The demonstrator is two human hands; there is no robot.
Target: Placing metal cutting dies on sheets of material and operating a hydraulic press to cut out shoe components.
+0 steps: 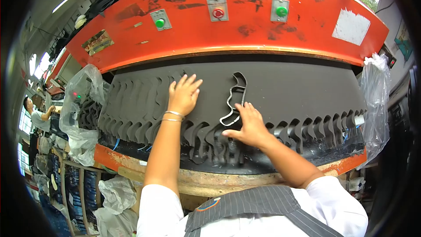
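A wavy, curved metal cutting die (244, 91) stands on a dark grey foam sheet (302, 85). At its lower right is my right hand (250, 125). The fingertips meet the die's edge, while the thumb is stretched apart below its bottom end. My left hand (184, 96) lies over the sheet left of the die, fingers spread and holding nothing. Wavy cut lines mark the sheet on that side. Along the near edge hangs a row of scalloped foam strips (326, 127), some drooping over the black bed (175, 160).
Above the sheet spans a red machine beam (188, 30) with two green buttons and a red one. Clear plastic bags (375, 101) hang at both ends. A wooden front edge (210, 182) lies close to my body. At far left, a person (39, 116) stands.
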